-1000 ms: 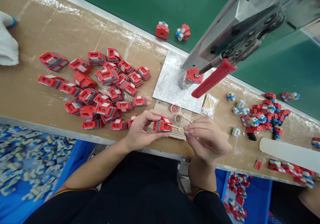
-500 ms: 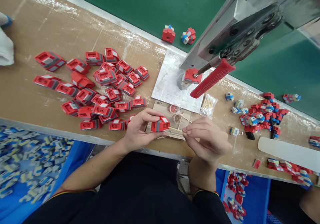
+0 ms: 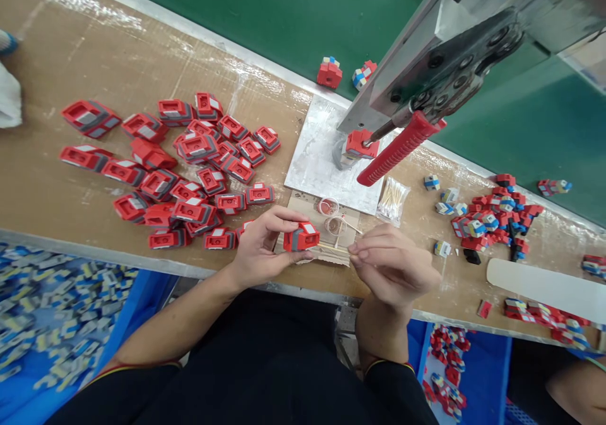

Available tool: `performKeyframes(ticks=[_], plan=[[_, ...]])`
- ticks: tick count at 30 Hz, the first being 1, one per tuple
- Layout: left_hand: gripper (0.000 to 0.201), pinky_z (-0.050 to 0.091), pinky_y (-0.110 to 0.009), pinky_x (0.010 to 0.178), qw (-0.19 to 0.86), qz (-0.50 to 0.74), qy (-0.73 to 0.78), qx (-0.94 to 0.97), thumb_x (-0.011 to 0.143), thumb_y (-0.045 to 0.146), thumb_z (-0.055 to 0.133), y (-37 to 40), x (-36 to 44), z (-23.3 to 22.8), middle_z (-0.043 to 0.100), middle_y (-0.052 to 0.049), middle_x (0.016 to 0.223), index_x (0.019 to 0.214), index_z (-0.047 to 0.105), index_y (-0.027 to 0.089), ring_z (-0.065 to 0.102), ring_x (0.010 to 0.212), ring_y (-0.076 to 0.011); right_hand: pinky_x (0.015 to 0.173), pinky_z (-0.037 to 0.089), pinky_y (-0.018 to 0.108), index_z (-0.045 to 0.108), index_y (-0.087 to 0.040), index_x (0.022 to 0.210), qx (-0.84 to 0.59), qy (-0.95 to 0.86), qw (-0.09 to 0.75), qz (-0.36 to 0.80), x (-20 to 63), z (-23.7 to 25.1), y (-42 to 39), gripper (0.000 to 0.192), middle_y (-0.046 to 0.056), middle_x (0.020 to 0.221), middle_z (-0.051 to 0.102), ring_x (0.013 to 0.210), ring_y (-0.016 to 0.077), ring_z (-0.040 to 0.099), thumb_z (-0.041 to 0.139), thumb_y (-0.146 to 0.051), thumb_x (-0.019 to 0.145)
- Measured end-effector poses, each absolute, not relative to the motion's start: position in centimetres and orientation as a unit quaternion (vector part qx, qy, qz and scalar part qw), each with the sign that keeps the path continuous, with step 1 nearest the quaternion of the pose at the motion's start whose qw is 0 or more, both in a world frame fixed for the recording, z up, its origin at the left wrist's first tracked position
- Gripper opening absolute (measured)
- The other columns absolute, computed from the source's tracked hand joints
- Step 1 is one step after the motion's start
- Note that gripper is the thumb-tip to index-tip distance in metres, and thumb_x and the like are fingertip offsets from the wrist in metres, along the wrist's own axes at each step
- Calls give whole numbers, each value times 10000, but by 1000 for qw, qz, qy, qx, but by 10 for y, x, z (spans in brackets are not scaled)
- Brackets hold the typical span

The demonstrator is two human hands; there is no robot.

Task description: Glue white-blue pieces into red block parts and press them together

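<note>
My left hand (image 3: 262, 240) is closed around a red toy part (image 3: 307, 236) with grey and white patches, gripping it between thumb and fingers. Just to its right, my right hand (image 3: 395, 259) pinches a thin wooden cotton swab (image 3: 337, 248) pointed toward the part. Whether its tip touches the part I cannot tell. Behind the hands, two small clear cups stand on cardboard: one cup (image 3: 328, 207) with reddish contents, and a nearer cup (image 3: 336, 225) with another swab leaning at it.
Many red parts (image 3: 194, 210) lie left on the bench. A red-handled toggle clamp (image 3: 402, 147) stands over a metal plate (image 3: 307, 153), pressing on a red piece. A bag of cotton swabs (image 3: 392, 201) and assembled pieces (image 3: 497, 213) are right. Blue bins (image 3: 137, 299) sit below.
The swab, which met the red part's right side before, seems drawn back slightly. Both hands stay nearly in place, and the view has shifted a little.
</note>
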State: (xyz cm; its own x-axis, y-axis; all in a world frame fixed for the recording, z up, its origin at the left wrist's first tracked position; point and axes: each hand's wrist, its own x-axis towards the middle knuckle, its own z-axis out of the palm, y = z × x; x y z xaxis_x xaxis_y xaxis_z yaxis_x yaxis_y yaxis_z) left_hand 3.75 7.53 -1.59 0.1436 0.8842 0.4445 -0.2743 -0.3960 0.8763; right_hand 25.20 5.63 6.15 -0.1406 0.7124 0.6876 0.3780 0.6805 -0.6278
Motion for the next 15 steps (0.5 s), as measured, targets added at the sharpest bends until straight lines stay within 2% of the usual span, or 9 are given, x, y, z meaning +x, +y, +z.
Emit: performKeyframes(ticks=[2,4,7,10,13,15], plan=[[404,664,-257,761,496,598,262,572,789,253,973,75,38,-16,809,-95,1114,1058,674,208,810,1031,-216,537,558,321,756,-232,973,-393,-704,576,130,263,61,52,188,-7,738,784,600,168,720,758,-67,883],[402,669,-260,756,512,590,266,564,795,264,969,75,37,-15,817,-104,1117,1043,658,203,815,1046,-226,568,557,335,764,-260,970,-440,-685,569,117,275,60,47,204,-17,744,779,629,176,719,772,-77,881],[413,680,-260,756,528,579,269,560,793,253,969,74,35,-14,821,-116,1126,1045,647,195,822,1063,-234,652,577,345,750,-268,952,-496,-726,454,142,282,54,45,217,-11,799,798,706,181,724,761,-59,899],[430,687,-261,760,532,581,268,556,774,222,978,74,35,-13,825,-121,1138,1050,649,193,827,1061,-237,717,586,344,743,-259,945,-493,-779,356,155,276,43,49,177,14,867,809,776,181,723,732,-82,947],[426,690,-259,760,527,588,268,552,768,211,980,76,34,-13,832,-113,1126,1043,655,192,832,1047,-236,758,593,353,767,-262,1015,-495,-786,318,190,278,34,50,72,53,977,802,886,204,730,740,-204,983],[417,692,-260,757,525,585,273,555,770,221,981,77,32,-12,835,-114,1120,1028,654,187,836,1031,-237,714,576,338,770,-272,1117,-527,-751,340,206,293,32,43,151,72,1080,781,884,201,711,776,-297,968]])
